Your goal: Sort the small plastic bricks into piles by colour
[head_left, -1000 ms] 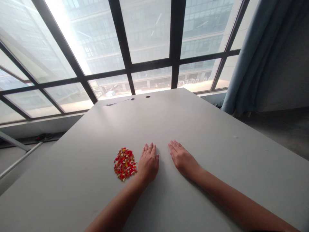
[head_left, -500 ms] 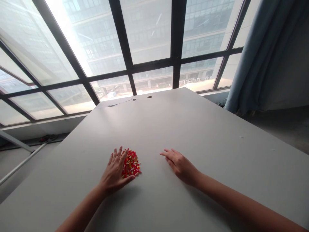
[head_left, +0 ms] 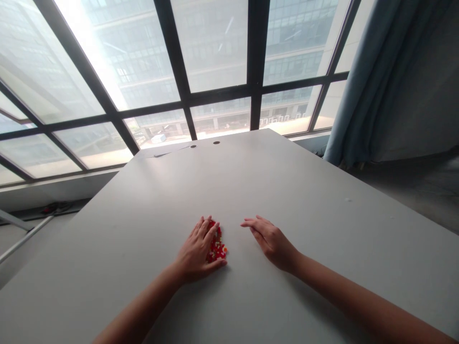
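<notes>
A small pile of tiny building bricks, mostly red with white, yellow and orange bits, lies on the pale table. My left hand rests against the pile's left side, palm down, its fingers stretched over the top and its thumb along the near edge. Part of the pile is hidden under that hand. To the right, apart from the pile, my right hand is held on its side at the table with straight fingers pointing left. Nothing shows in its grasp.
Two round cable holes and a thin flat sheet are at the table's far end. Dark-framed windows stand behind it. A blue curtain hangs at the right, and a white metal bar is at the left.
My left hand has moved right, pushing the brick pile toward my right hand and covering more of it. My right hand has barely moved. The view has shifted slightly.
</notes>
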`<state>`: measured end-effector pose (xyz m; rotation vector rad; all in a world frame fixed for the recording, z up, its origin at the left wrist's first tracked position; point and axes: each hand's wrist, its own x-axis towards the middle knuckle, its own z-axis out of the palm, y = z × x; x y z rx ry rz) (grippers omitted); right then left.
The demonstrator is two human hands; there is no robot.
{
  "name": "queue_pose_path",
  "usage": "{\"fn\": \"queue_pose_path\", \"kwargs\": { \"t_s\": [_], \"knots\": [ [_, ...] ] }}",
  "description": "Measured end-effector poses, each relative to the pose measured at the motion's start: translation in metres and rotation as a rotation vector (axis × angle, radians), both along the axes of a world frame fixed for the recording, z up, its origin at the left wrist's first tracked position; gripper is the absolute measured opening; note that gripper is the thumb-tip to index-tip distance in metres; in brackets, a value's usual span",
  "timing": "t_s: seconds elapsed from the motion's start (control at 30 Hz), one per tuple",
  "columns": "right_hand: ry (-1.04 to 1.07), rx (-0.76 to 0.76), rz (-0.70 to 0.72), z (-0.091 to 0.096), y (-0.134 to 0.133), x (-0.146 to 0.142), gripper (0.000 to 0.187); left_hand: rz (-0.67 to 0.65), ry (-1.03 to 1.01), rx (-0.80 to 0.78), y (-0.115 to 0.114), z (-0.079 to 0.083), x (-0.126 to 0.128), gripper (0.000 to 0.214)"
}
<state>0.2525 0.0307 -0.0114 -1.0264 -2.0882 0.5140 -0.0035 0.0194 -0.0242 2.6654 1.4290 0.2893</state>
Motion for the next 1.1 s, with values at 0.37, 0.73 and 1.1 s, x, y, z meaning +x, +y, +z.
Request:
{"fn": "queue_pose_path", "kwargs": {
  "t_s": [0.37,0.73,1.1],
  "knots": [
    [0.029,-0.235,-0.195,0.009,0.001,0.031,0.036,0.143,-0.436,-0.083,0.007,0.003,0.065,0.045],
    [0.104,-0.236,-0.123,-0.02,-0.012,-0.005,0.035,0.154,-0.151,0.056,-0.038,-0.002,0.017,0.081],
    [0.275,-0.153,-0.13,-0.014,0.02,-0.023,0.032,0.08,0.055,0.169,-0.029,-0.015,0.033,0.093]
  ]
}}
